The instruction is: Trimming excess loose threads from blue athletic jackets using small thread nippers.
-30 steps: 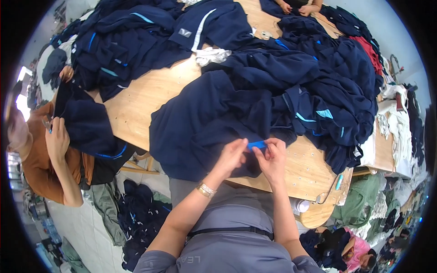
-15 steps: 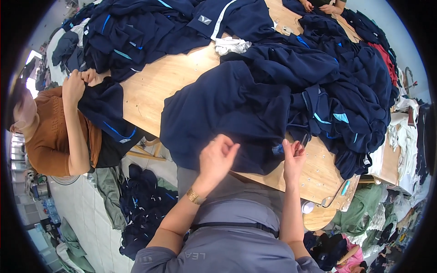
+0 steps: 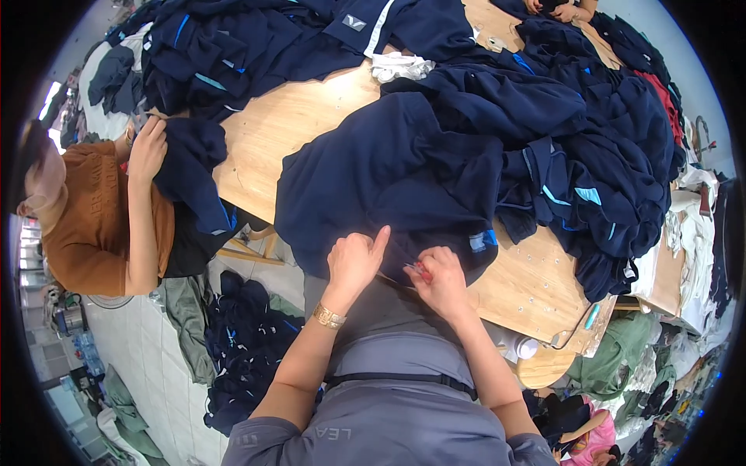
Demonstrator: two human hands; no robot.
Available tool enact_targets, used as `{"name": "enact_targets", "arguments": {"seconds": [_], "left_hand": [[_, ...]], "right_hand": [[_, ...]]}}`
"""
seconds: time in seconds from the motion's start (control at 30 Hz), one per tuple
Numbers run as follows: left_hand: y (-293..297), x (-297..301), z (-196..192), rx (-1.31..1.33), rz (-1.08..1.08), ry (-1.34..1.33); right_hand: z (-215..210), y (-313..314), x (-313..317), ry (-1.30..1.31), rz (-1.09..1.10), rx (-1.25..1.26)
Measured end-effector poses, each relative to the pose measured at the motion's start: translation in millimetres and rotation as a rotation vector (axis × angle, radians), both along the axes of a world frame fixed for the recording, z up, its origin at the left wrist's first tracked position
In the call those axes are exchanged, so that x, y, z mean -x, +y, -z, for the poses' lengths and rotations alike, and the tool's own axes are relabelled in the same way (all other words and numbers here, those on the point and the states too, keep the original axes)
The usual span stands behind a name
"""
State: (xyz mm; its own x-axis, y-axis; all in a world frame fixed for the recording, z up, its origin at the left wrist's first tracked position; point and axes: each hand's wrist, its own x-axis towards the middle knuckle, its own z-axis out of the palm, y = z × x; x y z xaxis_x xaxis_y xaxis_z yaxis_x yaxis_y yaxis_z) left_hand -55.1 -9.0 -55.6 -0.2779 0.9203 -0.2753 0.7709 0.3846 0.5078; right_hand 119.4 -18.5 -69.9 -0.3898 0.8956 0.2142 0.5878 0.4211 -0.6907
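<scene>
A navy garment (image 3: 373,179) with a blue-and-white patch lies spread over the near table edge in front of me. My left hand (image 3: 355,260) rests at its near edge, fingers curled in and thumb raised; what they hold, if anything, is hidden. Close by on the right, my right hand (image 3: 440,281) is closed around small thread snips (image 3: 420,271), of which a red handle part shows. Their tip points toward the left hand and the garment's edge.
Piles of navy garments (image 3: 614,155) cover the table's right and far sides. A white bundle (image 3: 402,67) sits mid-table. At left, a person in a brown shirt (image 3: 101,210) handles navy cloth. A turquoise-handled tool (image 3: 592,317) lies at the right corner, near a white round container (image 3: 527,347).
My right hand has moved left with the snips, from the patch to beside my left hand. The left hand's fingers have curled and its thumb lifted. The person at left has shifted their cloth.
</scene>
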Motion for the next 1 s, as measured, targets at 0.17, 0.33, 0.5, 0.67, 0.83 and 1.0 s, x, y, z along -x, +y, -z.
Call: {"name": "enact_targets", "arguments": {"seconds": [0.17, 0.33, 0.5, 0.67, 0.83, 1.0], "left_hand": [[-1, 13, -6, 0.046, -0.144, -0.319], [12, 20, -10, -0.584, 0.275, -0.168], [28, 33, -17, -0.479, 0.777, 0.105], [33, 37, -28, -0.407, 0.693, -0.391], [35, 8, -57, -0.216, 0.357, -1.122], [37, 1, -55, -0.235, 0.226, -1.245]], "right_hand": [[2, 3, -5, 0.137, 0.078, 0.015], [-14, 9, -1, 0.265, 0.222, 0.292], [-1, 11, -2, 0.15, -0.054, 0.349], [-20, 22, -24, 0.608, 0.178, 0.679], [-44, 32, -29, 0.633, 0.325, 0.379], [-63, 24, -29, 0.613, 0.203, 0.29]]}}
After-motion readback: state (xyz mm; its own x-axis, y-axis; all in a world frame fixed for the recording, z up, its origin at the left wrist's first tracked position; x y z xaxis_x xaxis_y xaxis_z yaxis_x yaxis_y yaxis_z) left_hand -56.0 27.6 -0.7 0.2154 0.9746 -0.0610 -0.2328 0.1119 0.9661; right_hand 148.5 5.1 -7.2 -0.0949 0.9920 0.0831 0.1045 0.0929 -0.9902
